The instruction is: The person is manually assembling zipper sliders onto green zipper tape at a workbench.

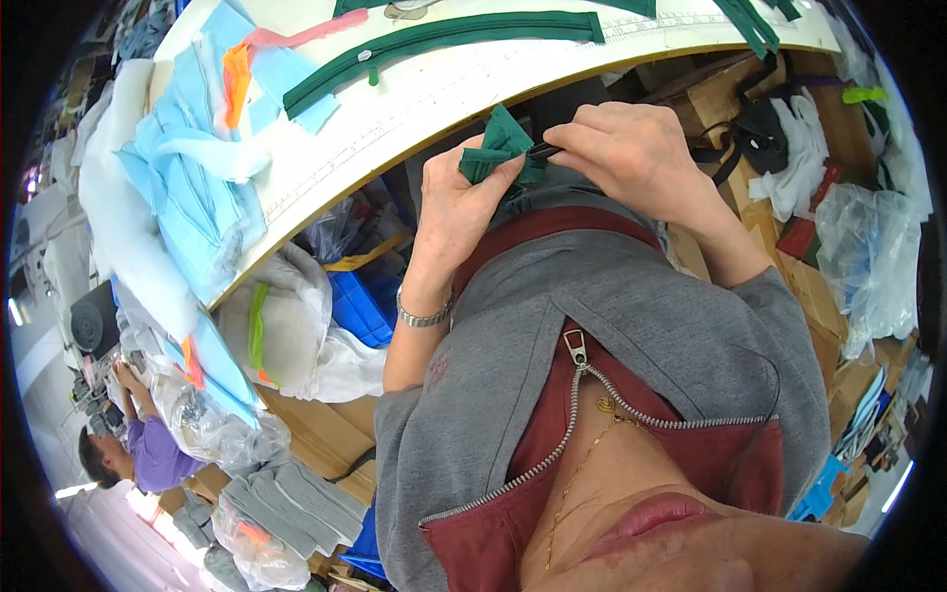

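Observation:
My left hand (pixel 450 207) is closed on a folded piece of dark green zipper tape (pixel 499 140), pinched between thumb and fingers just off the table's near edge. Close beside it, my right hand (pixel 631 153) pinches a thin black thing (pixel 543 152) that reaches to the green piece; its kind is hard to make out. On the white table (pixel 395 118) ahead lies a long dark green zipper (pixel 434 41) with a green pull. Printed ruler lines run along the table.
Light blue fabric (pixel 178 187) with white padding and an orange strip (pixel 236 84) lies at the table's left. A blue crate (pixel 358 308) stands below the edge. Cardboard and clear plastic bags (pixel 868 257) fill the right. A person in purple (pixel 163 454) works at far left.

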Demonstrator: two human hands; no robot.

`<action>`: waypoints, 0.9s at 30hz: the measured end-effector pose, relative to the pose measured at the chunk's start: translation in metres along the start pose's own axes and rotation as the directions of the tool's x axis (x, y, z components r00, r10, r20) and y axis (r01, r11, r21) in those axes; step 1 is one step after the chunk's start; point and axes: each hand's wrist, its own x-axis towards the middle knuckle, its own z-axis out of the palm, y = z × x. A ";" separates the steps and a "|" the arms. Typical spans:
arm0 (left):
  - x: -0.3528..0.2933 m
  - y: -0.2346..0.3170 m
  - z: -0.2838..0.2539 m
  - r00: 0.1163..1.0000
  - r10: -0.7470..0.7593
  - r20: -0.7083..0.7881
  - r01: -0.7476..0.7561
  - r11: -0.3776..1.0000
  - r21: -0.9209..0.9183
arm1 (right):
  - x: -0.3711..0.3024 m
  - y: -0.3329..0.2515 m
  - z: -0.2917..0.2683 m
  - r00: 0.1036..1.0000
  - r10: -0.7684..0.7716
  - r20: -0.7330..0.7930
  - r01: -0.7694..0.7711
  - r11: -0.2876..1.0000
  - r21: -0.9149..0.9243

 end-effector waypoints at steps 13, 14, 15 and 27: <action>0.000 -0.011 0.004 0.991 -0.133 0.025 0.135 0.945 -0.297 | -0.002 0.007 0.022 0.988 0.141 0.062 -0.152 0.960 0.237; -0.001 -0.013 0.006 0.991 -0.135 0.023 0.135 0.946 -0.295 | -0.002 0.007 0.022 0.985 0.160 0.065 -0.172 0.933 0.317; -0.001 -0.015 0.009 0.993 -0.117 0.012 0.114 0.935 -0.336 | -0.004 0.008 0.022 0.985 0.162 0.066 -0.175 0.933 0.316; -0.001 -0.013 0.014 1.000 -0.021 0.010 0.022 0.994 -0.105 | -0.015 0.000 0.014 0.990 0.135 0.031 -0.136 0.989 0.064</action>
